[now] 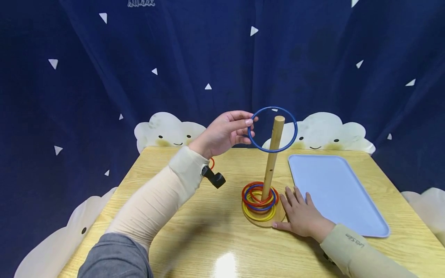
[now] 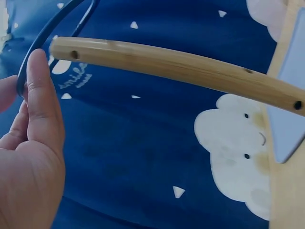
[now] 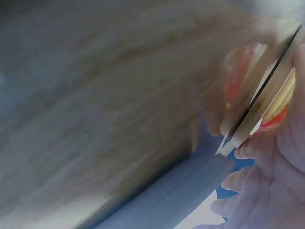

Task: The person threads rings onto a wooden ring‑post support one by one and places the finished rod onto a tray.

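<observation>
My left hand [image 1: 226, 131] pinches a blue ring [image 1: 296, 132] at its left side, thumb and fingers on the rim. The ring is level with the top of an upright wooden post [image 1: 272, 162]; whether it encircles the tip I cannot tell. In the left wrist view, the post's tip [image 2: 59, 48] is close to the ring [image 2: 39, 40]. Red, yellow and blue rings [image 1: 274, 214] lie stacked loosely around the post's foot. On the right, my right hand [image 1: 302, 216] rests with spread fingers at the edge of the round base [image 1: 282, 213].
A pale blue tray [image 1: 333, 189] lies on the wooden table [image 1: 174, 239] at the right, beyond my right hand. Part of a red ring [image 1: 213, 163] shows behind my left wrist. A dark blue curtain [image 1: 208, 50] hangs behind the table, with cloud shapes along the edge.
</observation>
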### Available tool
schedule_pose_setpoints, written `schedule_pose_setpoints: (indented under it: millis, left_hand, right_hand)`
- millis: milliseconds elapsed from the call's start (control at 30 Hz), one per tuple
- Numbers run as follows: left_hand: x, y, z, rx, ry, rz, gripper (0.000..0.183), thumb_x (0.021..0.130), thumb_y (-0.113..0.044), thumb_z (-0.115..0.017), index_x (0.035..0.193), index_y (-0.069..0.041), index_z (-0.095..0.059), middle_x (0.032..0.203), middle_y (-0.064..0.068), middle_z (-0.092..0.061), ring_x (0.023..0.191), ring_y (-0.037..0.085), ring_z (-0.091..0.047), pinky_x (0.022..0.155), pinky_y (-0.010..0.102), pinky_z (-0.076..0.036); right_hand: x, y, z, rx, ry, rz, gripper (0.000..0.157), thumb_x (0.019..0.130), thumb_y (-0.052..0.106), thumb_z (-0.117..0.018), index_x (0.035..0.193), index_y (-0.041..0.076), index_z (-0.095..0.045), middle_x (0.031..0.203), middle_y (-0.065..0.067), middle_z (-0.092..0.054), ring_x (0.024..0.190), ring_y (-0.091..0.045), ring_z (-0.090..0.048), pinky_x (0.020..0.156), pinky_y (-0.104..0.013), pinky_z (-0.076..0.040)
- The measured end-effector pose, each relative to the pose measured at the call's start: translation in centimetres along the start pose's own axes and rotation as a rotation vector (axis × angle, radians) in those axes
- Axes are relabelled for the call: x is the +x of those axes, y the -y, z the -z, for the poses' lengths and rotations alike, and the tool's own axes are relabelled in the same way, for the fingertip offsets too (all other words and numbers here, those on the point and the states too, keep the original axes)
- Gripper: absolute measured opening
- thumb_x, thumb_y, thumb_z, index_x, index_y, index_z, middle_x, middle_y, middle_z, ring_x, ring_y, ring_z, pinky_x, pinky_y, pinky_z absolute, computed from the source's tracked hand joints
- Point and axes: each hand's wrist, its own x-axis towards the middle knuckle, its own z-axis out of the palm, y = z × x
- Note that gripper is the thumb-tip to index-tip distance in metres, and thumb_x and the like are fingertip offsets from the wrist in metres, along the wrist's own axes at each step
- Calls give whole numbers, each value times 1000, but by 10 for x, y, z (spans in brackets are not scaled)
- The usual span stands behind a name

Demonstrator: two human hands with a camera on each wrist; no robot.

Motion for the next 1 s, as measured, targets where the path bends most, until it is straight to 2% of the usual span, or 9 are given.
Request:
schedule_pose_setpoints:
  millis: [200,433,667,867,1000]
  left_hand:
    - [2,27,6,52,6,72,26,105,7,-47,95,-7,-67,86,5,-64,72,15,-66,65,26,-60]
    - [-1,86,31,100,-53,226,12,105,5,-50,108,3,-61,87,7,-63,75,14,-64,68,27,-59]
    - [-9,137,58,126,-114,362,8,106,1,-53,107,2,-60,88,5,-60,75,13,-62,73,28,-60]
    - [-15,165,75,163,-135,447,11,105,1,-54,110,9,-58,89,7,-61,71,12,-63,68,26,-60]
    - [-18,172,90,253,-127,472,23,106,-2,-52,121,15,-55,92,10,-63,76,15,-65,71,27,-60]
  right_hand:
    - [0,2,2,-1,29,-13,104,89,77,-57,150,-6,-45,157,-35,-31,144,-59,-24,107,-81,-22]
    - [2,1,0,5,65,-19,106,89,79,-54,151,-7,-43,157,-36,-31,144,-60,-22,107,-82,-21]
    - [1,3,3,13,84,-29,106,90,77,-56,151,-8,-42,157,-36,-30,145,-60,-21,107,-81,-21]
    - [2,2,3,30,89,-28,106,91,76,-56,152,-9,-41,157,-37,-29,145,-60,-21,108,-81,-20]
    - [1,-1,-1,46,68,-13,107,91,79,-53,151,-9,-41,156,-38,-30,144,-61,-22,107,-82,-20]
